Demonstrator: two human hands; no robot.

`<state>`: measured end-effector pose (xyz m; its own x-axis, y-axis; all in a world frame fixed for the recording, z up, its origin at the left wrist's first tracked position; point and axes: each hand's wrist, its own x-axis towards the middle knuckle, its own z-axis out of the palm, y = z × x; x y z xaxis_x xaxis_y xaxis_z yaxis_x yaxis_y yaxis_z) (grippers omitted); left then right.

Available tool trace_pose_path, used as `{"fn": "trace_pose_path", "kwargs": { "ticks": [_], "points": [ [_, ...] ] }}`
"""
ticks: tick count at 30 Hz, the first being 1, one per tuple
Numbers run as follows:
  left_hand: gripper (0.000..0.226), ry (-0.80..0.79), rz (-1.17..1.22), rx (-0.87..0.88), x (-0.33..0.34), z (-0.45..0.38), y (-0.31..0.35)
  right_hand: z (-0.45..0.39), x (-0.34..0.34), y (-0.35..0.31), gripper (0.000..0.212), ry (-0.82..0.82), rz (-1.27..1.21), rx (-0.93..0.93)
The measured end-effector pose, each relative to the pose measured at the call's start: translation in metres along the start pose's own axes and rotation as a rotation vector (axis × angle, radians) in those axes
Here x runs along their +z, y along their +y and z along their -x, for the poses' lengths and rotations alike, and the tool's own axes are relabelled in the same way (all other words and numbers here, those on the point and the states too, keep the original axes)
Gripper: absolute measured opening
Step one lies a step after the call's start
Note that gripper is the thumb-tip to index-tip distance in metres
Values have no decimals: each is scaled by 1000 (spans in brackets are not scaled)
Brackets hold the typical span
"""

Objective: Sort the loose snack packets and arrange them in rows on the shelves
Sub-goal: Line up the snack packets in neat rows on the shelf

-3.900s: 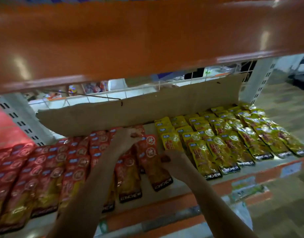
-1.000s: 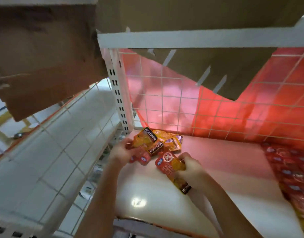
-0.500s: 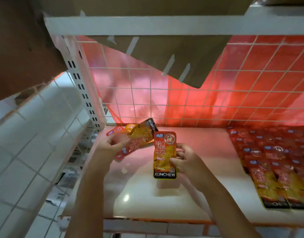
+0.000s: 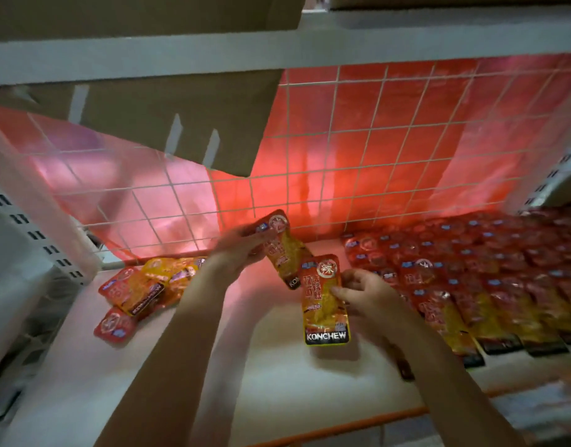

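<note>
sorting partway done
rows (image 4: 471, 279) fill shelf (image 4: 277, 382) right; loose pile (image 4: 142, 288) waits back-left; left hand (image 4: 242, 250) and right hand (image 4: 364, 291) each grip a packet (image 4: 324, 301).

Glossy (probably foil) snack packets (image 4: 325, 304).

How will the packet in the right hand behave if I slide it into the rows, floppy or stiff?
Likely light and fairly flat: the right hand holds the packet upright by one edge without it drooping. Its glossy film looks slippery, so it may skid on the smooth shelf. Pushed against the rows, it will probably ride over its neighbours.
</note>
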<state>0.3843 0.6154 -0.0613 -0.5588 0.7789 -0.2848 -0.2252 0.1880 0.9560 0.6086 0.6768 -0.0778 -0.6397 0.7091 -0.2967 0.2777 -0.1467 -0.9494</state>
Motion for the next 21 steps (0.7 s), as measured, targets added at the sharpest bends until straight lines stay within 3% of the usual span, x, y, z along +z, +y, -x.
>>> {"fn": "trace_pose_path", "kwargs": {
  "ticks": [3, 6, 13, 18, 21],
  "points": [
    [11, -49, -110, -28, 31, -28, -5, -8, -28, -13, 31, 0, 180, -15],
    [13, -75, -223, -49, 52, -46, -10, -21, -47, -28, 47, -60, 174, 18],
    [14, -153, -192, -109, 69, -64, -18, -65, -54, -50, 23, -96, 535, 20],
    [15, -148, -164, -155, 73, -66, -16, -88, -48, -60, 24, -144, 917, -100],
    [13, -139, -139, -134, 75, -66, -20, -101, -46, -58, 23, -118, 1000, -122]
  ]
}}
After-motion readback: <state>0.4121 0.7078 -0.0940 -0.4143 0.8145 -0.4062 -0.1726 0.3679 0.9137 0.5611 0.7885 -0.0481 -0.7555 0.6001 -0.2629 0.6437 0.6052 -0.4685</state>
